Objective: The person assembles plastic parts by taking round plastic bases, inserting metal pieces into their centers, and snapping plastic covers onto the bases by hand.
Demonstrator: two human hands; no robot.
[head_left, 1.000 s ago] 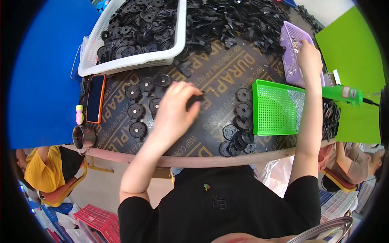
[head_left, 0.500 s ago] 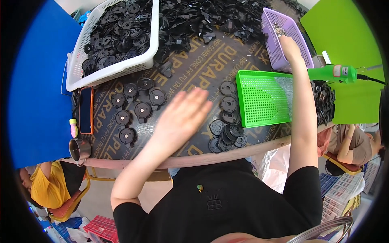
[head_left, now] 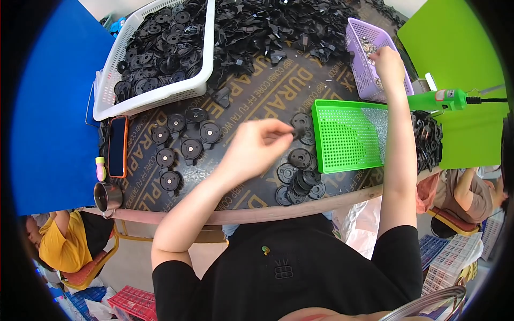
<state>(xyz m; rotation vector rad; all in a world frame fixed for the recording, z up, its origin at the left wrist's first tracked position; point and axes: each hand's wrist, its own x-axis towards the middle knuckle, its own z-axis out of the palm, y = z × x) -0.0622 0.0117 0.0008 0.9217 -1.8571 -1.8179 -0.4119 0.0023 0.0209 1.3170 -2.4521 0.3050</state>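
Since half a second ago our left hand [head_left: 256, 152] has closed up and drifted right, so its fingers [head_left: 282, 130] now pinch a small black part [head_left: 297, 131], where before the palm was flat and spread over the table [head_left: 251, 101]. Our right hand [head_left: 388, 65] has barely shifted: it reaches into the purple basket [head_left: 357, 51], fingers curled down among small metal bits; we can't tell if they're clamped on anything.

Probably we hold the part up off the table to get it ready for fitting. Just below the left fingers sits a loose heap of black discs [head_left: 299, 176], and to their right the green perforated tray [head_left: 345, 134]. Left of them are more discs [head_left: 182, 142] laid out singly, with a phone [head_left: 118, 146] past those. Up top, a white basket [head_left: 155, 96] of discs and a big pile of black clips [head_left: 278, 24]. Nothing really blocks either hand, though the green tool [head_left: 441, 100] lies close to the right forearm.
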